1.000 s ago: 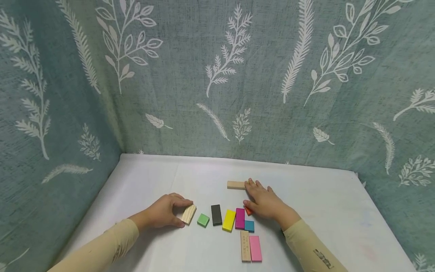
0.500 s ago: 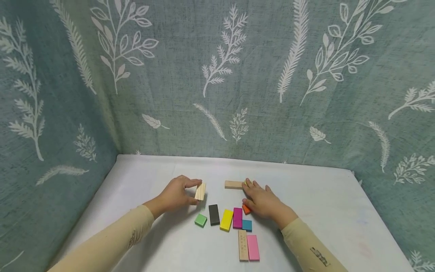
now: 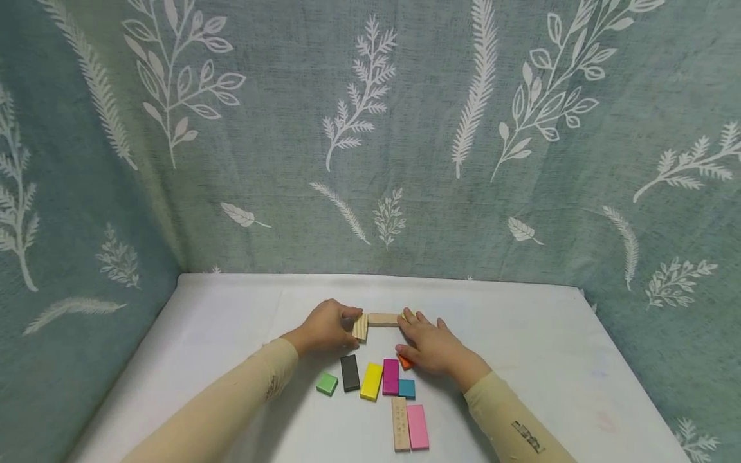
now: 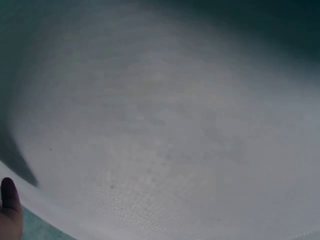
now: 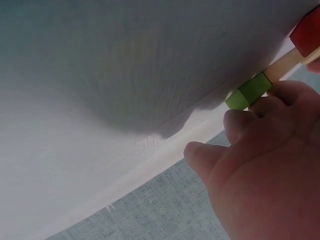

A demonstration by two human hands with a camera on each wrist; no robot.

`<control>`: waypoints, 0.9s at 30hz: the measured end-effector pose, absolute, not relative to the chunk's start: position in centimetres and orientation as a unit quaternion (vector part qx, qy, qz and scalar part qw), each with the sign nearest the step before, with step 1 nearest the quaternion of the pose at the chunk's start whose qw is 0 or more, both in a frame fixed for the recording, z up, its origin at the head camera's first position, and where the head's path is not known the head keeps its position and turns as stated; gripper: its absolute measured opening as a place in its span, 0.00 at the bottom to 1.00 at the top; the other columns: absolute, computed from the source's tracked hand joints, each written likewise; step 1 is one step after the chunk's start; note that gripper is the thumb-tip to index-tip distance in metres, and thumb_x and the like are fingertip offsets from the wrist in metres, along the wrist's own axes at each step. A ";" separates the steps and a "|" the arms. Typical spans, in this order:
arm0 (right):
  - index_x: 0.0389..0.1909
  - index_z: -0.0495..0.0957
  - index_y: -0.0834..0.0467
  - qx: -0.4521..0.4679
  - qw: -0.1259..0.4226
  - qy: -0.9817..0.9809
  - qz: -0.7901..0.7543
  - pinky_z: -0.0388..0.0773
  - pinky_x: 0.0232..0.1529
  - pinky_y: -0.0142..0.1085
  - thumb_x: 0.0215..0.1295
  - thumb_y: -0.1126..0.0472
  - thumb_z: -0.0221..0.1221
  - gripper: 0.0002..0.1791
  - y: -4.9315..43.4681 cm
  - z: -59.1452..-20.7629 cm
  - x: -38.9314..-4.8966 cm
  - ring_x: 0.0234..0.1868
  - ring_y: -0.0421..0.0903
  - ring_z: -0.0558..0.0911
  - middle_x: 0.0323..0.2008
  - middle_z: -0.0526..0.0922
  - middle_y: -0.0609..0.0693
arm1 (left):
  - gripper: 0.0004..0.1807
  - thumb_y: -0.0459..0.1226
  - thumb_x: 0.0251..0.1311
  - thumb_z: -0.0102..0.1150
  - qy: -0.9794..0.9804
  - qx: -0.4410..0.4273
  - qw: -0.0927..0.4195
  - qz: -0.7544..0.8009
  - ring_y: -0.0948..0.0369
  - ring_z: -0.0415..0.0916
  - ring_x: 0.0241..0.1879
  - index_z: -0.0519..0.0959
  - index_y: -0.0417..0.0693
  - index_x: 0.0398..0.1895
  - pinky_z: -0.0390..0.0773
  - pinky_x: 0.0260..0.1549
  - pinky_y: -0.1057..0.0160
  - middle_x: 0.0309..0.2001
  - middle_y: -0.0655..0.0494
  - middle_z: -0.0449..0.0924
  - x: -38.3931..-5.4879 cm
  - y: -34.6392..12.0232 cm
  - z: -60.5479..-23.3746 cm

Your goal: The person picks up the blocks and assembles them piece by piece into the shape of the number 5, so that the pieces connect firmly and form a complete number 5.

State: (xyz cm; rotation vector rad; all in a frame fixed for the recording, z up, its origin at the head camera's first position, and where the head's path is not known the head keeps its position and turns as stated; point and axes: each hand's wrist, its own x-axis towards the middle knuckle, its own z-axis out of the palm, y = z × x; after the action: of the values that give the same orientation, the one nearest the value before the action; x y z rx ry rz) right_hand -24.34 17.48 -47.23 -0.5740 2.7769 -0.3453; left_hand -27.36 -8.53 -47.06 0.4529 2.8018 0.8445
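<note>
In the head view my left hand [image 3: 329, 326] pinches a striped pale wooden block [image 3: 360, 328] between thumb and fingers. That block stands at the left end of a plain wooden block [image 3: 383, 320], touching it or nearly so. My right hand [image 3: 431, 344] lies with fingers extended over the plain block's right end. Its thumb is by an orange-red block [image 3: 405, 362], partly covered. In the right wrist view, the fingers touch a green block [image 5: 249, 91] in line with a wooden piece [image 5: 283, 65]; a red block [image 5: 306, 32] is beyond. Only a left fingertip [image 4: 10, 195] shows in the left wrist view.
Nearer on the white table [image 3: 521, 386] lie green [image 3: 327, 384], black [image 3: 350, 373], yellow [image 3: 372, 381], magenta [image 3: 390, 377] and blue [image 3: 407, 388] blocks. A dotted wooden block [image 3: 400, 424] lies beside a pink one [image 3: 418, 427]. Patterned fabric [image 3: 370, 141] hangs behind.
My left hand has lifted the striped block from beside the green one and carried it away and rightward to the plain block's left end. My right hand has stayed over the same blocks.
</note>
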 end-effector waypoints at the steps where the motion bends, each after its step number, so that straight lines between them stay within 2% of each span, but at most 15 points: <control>1: 0.79 0.57 0.51 -0.199 0.142 0.962 -0.119 0.48 0.76 0.65 0.72 0.39 0.55 0.40 17.4 -47.2 -24.3 0.80 0.56 0.55 0.80 0.55 0.50 | 0.39 0.40 0.39 0.84 0.944 0.158 0.085 0.277 0.52 0.76 0.62 0.81 0.50 0.61 0.69 0.68 0.49 0.58 0.55 0.84 -27.3 -8.4 -47.1; 7: 0.79 0.57 0.50 -0.192 0.143 0.965 -0.111 0.48 0.76 0.65 0.71 0.38 0.55 0.41 17.4 -47.5 -24.3 0.80 0.56 0.55 0.80 0.54 0.49 | 0.39 0.41 0.41 0.83 0.949 0.176 0.066 0.253 0.53 0.79 0.60 0.81 0.47 0.62 0.73 0.65 0.50 0.57 0.53 0.85 -27.3 -8.1 -47.3; 10: 0.79 0.57 0.50 -0.188 0.144 0.965 -0.112 0.48 0.76 0.65 0.71 0.37 0.55 0.41 17.4 -47.6 -24.2 0.80 0.56 0.55 0.80 0.54 0.49 | 0.41 0.43 0.41 0.84 0.949 0.166 0.082 0.255 0.53 0.77 0.63 0.79 0.49 0.64 0.71 0.67 0.51 0.60 0.54 0.82 -27.2 -8.0 -47.4; 14: 0.79 0.56 0.50 -0.190 0.149 0.964 -0.115 0.48 0.76 0.65 0.71 0.37 0.55 0.41 17.4 -47.7 -24.2 0.80 0.56 0.54 0.80 0.54 0.49 | 0.49 0.49 0.42 0.83 0.946 0.145 0.110 0.270 0.52 0.72 0.69 0.72 0.49 0.71 0.67 0.70 0.50 0.67 0.52 0.76 -26.6 -8.5 -47.1; 19: 0.79 0.55 0.50 -0.195 0.152 0.963 -0.112 0.48 0.76 0.64 0.72 0.37 0.54 0.41 17.2 -47.5 -24.2 0.81 0.56 0.53 0.80 0.53 0.49 | 0.60 0.54 0.40 0.82 0.935 0.147 0.115 0.300 0.46 0.68 0.71 0.62 0.45 0.77 0.65 0.71 0.46 0.70 0.43 0.71 -24.3 -11.0 -46.3; 24: 0.79 0.55 0.50 -0.196 0.153 0.962 -0.113 0.47 0.76 0.64 0.71 0.38 0.55 0.42 17.2 -47.1 -24.5 0.81 0.56 0.53 0.80 0.53 0.50 | 0.74 0.65 0.33 0.79 0.939 0.185 0.165 0.238 0.43 0.52 0.78 0.52 0.37 0.79 0.56 0.75 0.44 0.79 0.41 0.52 -20.7 -12.4 -47.1; 27: 0.80 0.55 0.50 -0.190 0.157 0.962 -0.116 0.46 0.76 0.64 0.71 0.38 0.55 0.42 17.4 -47.2 -24.6 0.81 0.55 0.52 0.81 0.53 0.49 | 0.74 0.69 0.36 0.75 0.942 0.201 0.178 0.203 0.43 0.46 0.80 0.51 0.38 0.80 0.53 0.76 0.43 0.80 0.42 0.48 -19.4 -11.5 -47.5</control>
State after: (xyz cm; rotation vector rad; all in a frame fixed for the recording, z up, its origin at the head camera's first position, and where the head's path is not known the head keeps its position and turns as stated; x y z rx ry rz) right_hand -24.56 17.38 -47.17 -0.5428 2.7539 -0.3334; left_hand -19.43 -11.48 -47.52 0.5675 2.6643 0.5729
